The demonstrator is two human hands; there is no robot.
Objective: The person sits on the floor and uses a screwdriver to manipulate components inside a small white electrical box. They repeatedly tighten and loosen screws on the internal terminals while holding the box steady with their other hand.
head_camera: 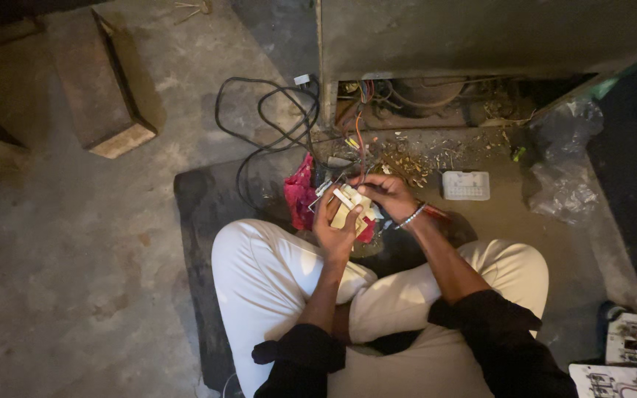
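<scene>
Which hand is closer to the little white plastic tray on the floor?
The right hand. It is just to the left of the white tray in the picture, not touching it. The left hand is farther away, on the other side of the cream-coloured part both hands hold.

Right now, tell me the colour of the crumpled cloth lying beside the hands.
Pinkish red; the crumpled cloth shows best in the head view.

Cable tangle (267,121) ahead, bare floor (75,258) left.
</scene>
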